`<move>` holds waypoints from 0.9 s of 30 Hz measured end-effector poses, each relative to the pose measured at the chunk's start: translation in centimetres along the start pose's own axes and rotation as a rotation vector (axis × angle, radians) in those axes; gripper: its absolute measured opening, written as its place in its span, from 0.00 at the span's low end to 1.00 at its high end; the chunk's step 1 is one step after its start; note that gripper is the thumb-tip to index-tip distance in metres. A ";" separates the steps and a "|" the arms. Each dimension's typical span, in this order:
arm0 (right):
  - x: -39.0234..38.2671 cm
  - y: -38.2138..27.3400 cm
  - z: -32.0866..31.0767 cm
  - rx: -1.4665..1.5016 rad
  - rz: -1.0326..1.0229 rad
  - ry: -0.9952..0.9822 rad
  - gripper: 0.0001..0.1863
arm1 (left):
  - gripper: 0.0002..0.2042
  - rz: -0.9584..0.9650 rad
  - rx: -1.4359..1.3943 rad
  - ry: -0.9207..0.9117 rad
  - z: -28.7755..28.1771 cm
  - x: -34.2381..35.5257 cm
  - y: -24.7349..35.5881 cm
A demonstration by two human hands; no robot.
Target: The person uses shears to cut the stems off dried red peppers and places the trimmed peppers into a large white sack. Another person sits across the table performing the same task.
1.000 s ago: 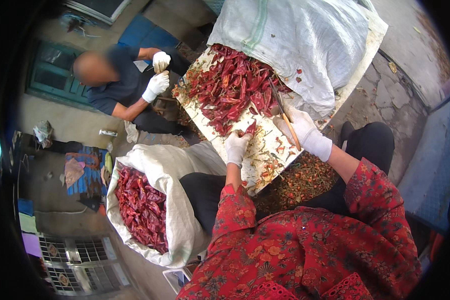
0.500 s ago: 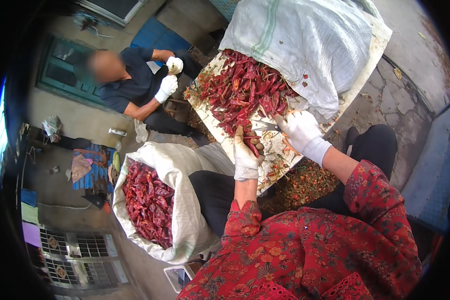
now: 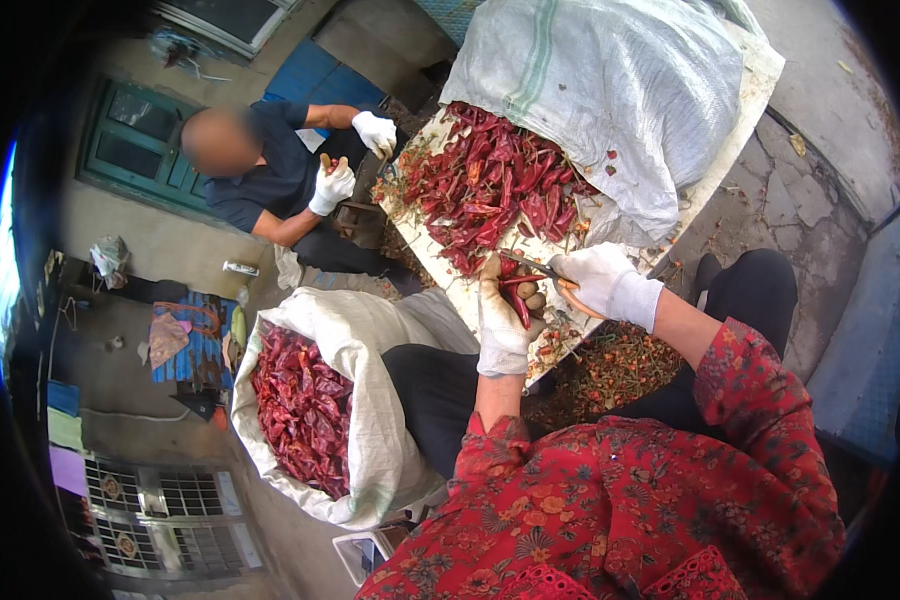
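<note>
My left hand [image 3: 504, 328], in a white glove with bare-looking fingertips, is closed around a few dried red chili peppers [image 3: 519, 296]. My right hand [image 3: 606, 283], gloved in white as well, grips scissors [image 3: 531, 264] with an orange handle. Their dark blades reach left to the top of the held peppers, close to my left thumb; whether they touch a stem is too small to tell. Just beyond both hands, a heap of dried red chilies [image 3: 490, 180] with stems spreads over a pale board [image 3: 440, 240], spilling from a white woven sack [image 3: 610, 90].
An open white sack [image 3: 370, 380] full of red chilies stands left of my leg. Stem scraps [image 3: 610, 375] cover the ground under the board. Across from me sits a co-worker [image 3: 280, 170] in dark clothes and white gloves, one hand at the board's far-left edge.
My scissors have swung from a spot over the board to the peppers in my left hand. The co-worker's hands have moved apart, one toward the heap.
</note>
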State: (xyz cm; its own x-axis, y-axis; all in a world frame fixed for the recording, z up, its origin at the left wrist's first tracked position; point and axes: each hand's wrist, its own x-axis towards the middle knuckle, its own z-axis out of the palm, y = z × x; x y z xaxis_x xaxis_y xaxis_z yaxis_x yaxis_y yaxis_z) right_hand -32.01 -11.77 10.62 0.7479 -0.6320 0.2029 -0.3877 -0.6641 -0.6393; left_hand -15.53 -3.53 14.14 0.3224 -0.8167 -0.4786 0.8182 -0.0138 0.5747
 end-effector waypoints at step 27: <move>0.5 0.9 -1.3 1.820 0.410 0.453 0.21 | 0.21 1.194 2.162 1.372 -7.6 -16.2 24.3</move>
State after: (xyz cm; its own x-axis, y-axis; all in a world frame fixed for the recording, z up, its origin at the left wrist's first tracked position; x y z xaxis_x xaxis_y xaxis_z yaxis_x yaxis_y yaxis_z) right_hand -32.72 -13.17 11.17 0.4789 -0.8588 -0.1818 0.6947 0.4974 -0.5196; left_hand 2.77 13.72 30.80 0.5344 -0.4451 0.7186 -0.5137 -0.8461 -0.1421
